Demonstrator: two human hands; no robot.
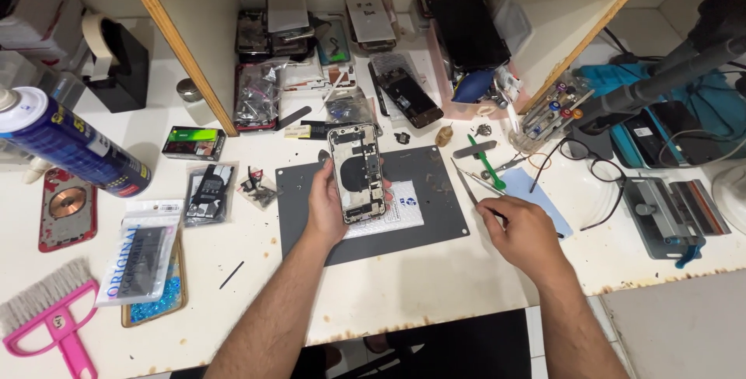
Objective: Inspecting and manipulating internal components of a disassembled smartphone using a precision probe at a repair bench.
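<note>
My left hand (330,200) holds an opened phone body (357,172) upright over the dark grey work mat (435,216), its inner parts facing me. A white packet (396,210) lies on the mat just under it. My right hand (521,227) rests on the white bench to the right of the mat, fingers curled over a thin dark tool whose tip sticks out at the far side. Metal tweezers (468,183) and a green pry tool (487,163) lie just beyond that hand.
A blue spray can (70,146) lies at left, with a pink brush (54,313) and packaged parts (136,259) near the front edge. Phone parts fill the shelf (342,45) behind. Eyeglasses (594,168), a screwdriver rack (553,111) and a grey clamp (660,216) stand at right.
</note>
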